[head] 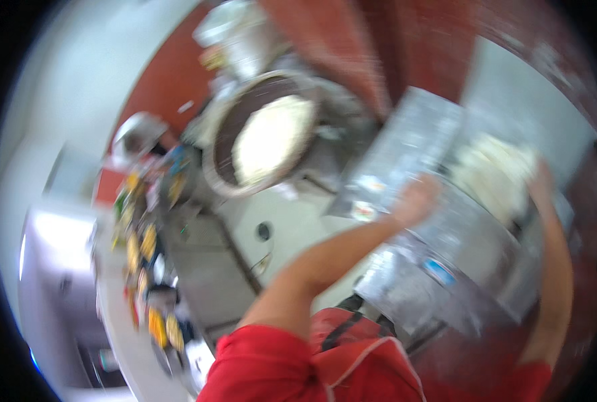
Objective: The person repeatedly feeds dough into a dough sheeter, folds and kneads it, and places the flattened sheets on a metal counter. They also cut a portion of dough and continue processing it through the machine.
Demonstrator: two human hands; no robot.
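The view is strongly blurred. A pale mass that looks like dough (494, 176) lies at the top of a shiny metal machine (464, 226). My right hand (541, 183) is against the right side of this mass; its fingers are too blurred to show whether they grip it. My left hand (419, 198) is over the machine's metal top, left of the mass, and its fingers cannot be made out. A large round bowl (217, 166) at the upper middle holds another big pale, dough-like mass (275, 138).
A long counter (117, 321) on the left bears several yellow and dark items. A person in a white cap (140, 133) is beside its far end. A white, plastic-like container or sack (248, 45) stands behind the bowl. A grey metal surface (198, 266) runs along the counter.
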